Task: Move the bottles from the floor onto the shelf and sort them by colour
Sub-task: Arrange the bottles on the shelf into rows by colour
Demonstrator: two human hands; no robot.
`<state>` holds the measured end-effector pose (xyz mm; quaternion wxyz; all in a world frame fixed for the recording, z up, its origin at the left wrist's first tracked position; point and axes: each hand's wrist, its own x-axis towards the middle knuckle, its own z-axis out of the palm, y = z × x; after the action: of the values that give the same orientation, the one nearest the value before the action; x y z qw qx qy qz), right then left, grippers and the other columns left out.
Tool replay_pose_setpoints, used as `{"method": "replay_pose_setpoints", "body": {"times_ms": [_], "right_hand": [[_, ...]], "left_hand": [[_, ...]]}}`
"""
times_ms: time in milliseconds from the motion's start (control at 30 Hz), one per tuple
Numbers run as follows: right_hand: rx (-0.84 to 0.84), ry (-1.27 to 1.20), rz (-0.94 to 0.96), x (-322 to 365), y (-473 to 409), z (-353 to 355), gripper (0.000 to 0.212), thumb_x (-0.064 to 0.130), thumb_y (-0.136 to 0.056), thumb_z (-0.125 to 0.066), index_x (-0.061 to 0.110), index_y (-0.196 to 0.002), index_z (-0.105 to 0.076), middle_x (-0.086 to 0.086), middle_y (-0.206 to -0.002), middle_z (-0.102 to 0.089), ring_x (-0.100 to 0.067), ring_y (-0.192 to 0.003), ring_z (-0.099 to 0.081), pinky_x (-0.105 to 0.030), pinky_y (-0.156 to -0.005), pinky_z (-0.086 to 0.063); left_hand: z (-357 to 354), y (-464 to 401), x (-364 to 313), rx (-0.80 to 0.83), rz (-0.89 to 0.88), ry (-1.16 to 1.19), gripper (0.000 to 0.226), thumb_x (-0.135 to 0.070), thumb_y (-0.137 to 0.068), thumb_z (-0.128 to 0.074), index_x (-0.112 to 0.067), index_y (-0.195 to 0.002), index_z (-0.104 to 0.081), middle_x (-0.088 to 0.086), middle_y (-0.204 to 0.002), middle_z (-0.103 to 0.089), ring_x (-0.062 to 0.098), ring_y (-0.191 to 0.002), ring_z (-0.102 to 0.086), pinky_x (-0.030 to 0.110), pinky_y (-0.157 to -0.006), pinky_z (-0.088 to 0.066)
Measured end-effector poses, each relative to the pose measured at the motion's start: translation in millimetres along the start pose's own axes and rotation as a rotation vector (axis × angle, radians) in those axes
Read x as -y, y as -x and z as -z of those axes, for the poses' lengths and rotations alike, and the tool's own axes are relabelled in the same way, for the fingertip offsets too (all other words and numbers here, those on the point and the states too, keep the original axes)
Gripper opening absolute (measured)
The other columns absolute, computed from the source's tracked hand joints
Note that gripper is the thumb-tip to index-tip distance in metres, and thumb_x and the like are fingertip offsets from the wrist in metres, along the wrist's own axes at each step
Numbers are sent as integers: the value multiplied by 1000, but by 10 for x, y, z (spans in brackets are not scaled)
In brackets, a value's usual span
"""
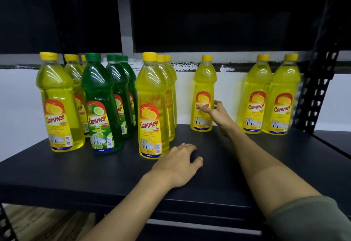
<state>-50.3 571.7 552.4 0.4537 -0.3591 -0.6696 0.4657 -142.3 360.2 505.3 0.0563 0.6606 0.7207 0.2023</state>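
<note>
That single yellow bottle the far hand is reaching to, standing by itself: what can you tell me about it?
The lone yellow bottle is clear plastic filled with yellow liquid, topped by a yellow cap, with a red and yellow Cammer label. It stands upright at the back of the black shelf, apart from its neighbours. The right hand touches its label with extended fingers.

Head view, close, facing shelf (76, 172)
</note>
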Motion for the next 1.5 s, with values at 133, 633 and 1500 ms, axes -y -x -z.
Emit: {"method": "replay_pose_setpoints", "body": {"times_ms": [133, 633, 1500], "right_hand": [[-320, 101, 210, 132, 177, 263, 74, 41, -87, -73, 15, -145, -36, -9, -137, -46, -26, -125, -50, -37, -95, -46], [-729, 670, 146, -107, 185, 961, 101, 40, -82, -80, 0, -152, -20, -24, -146, -37, -42, -135, -37, -52, -105, -40], [222, -92, 105, 67, 511, 650, 64, 39, -78, -83, 17, -132, -55, -5, -120, -73, -22, -108, -72, -47, -96, -57]], "left_hand": [[45, -38, -32, 4, 36, 14, 55, -53, -99, -49, -25, -147, -48, 0, -148, -52, 22, -137, -47, 38, -108, -44], [-408, -1100, -700, -11, -7, 55, 37, -38, -97, -55, -14, -126, -60, 8, -122, -65, 29, -112, -61, 43, -95, -53], [-159, -924, -485, -223, -22, 627, 118, -76, -55, -81, -35, -151, -26, -7, -144, -53, 17, -130, -55, 43, -106, -49]]}}
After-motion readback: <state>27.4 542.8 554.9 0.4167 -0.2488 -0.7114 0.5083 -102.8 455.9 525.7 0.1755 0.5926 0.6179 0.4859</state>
